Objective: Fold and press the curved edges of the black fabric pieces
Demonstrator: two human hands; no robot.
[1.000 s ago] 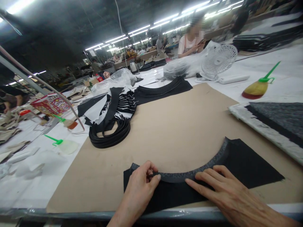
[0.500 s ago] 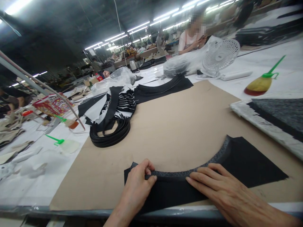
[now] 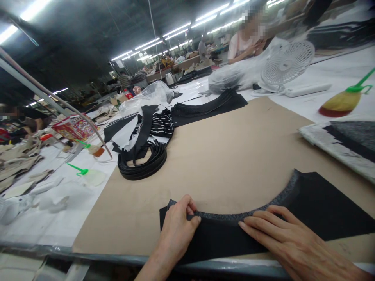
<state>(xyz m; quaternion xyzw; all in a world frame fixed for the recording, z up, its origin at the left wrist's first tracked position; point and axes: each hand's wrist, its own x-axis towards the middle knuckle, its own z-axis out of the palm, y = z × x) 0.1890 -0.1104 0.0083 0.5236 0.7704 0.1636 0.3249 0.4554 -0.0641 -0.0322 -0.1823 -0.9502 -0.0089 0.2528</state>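
A black fabric piece (image 3: 219, 242) with a curved, grey-flecked edge strip (image 3: 231, 216) lies at the front of the brown board. My left hand (image 3: 181, 226) is at the left part of that curve, thumb and curled fingers closed on the folded edge. Further right, my right hand (image 3: 281, 230) rests with its fingers stretched out along the strip, pressing on the fabric; nothing is gripped in it. The undersides of both hands' fingertips are hidden.
Behind lie a coil of black strips (image 3: 143, 164), stacked black curved pieces (image 3: 205, 107) and plastic bags. A white fan (image 3: 288, 64) and a green-tipped bottle (image 3: 341, 102) stand right, near a tray (image 3: 315, 138). More bottles (image 3: 93, 177) are left. A person (image 3: 243, 45) sits beyond.
The whole view has shifted, so things appear further right in the picture. Both hands keep nearly the same places on the fabric's curved edge.
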